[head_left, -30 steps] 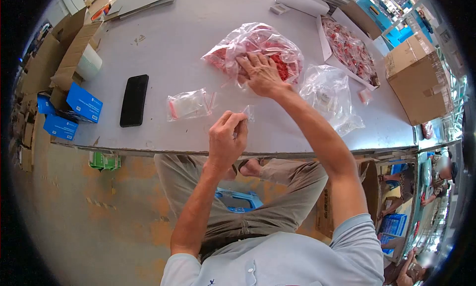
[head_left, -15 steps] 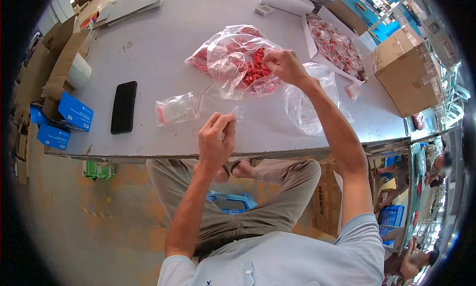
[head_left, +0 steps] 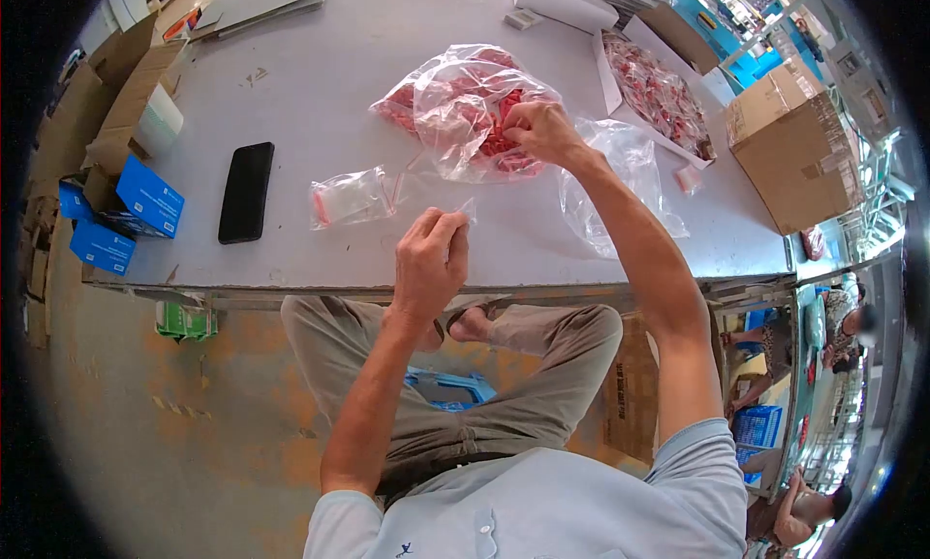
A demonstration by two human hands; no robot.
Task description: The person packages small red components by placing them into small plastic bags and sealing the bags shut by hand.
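My left hand (head_left: 430, 266) is closed in a pinch near the table's front edge, with a small clear plastic bag (head_left: 469, 210) sticking up from its fingertips. My right hand (head_left: 547, 133) reaches into the mouth of a large clear plastic bag (head_left: 448, 138) full of small red pieces (head_left: 504, 138). Its fingers are curled together among those pieces, and what they grip is hidden. Left of the large bag lies a packet of small clear bags (head_left: 351, 199) with red edges. A crumpled clear bag (head_left: 605, 186) lies under my right forearm.
A black phone (head_left: 246, 193) lies on the left of the table (head_left: 310, 94), near blue boxes (head_left: 148, 199). An open white box (head_left: 659, 94) of filled bags and a brown carton (head_left: 796, 142) stand at the right. Other people sit further right.
My right hand has shifted slightly left and deeper among the red pieces. My left hand still pinches the small bag and sits a little higher in view; the whole view has shifted slightly.
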